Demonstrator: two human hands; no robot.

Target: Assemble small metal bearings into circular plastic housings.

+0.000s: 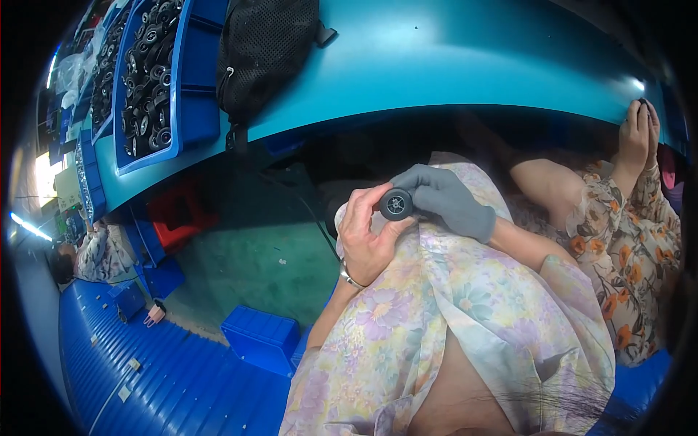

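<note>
As I sit below the tabletop:
Left hand: bare, fingers curled on wheel.
Right hand: gloved, closed on wheel's far side.
Bin: more wheels.

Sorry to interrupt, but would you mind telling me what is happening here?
A seated person holds a small black wheel over their lap, the bare left hand and grey-gloved right hand both gripping it. A blue bin of similar black parts sits on the blue table. Another person's hand rests at the table's right edge.
</note>
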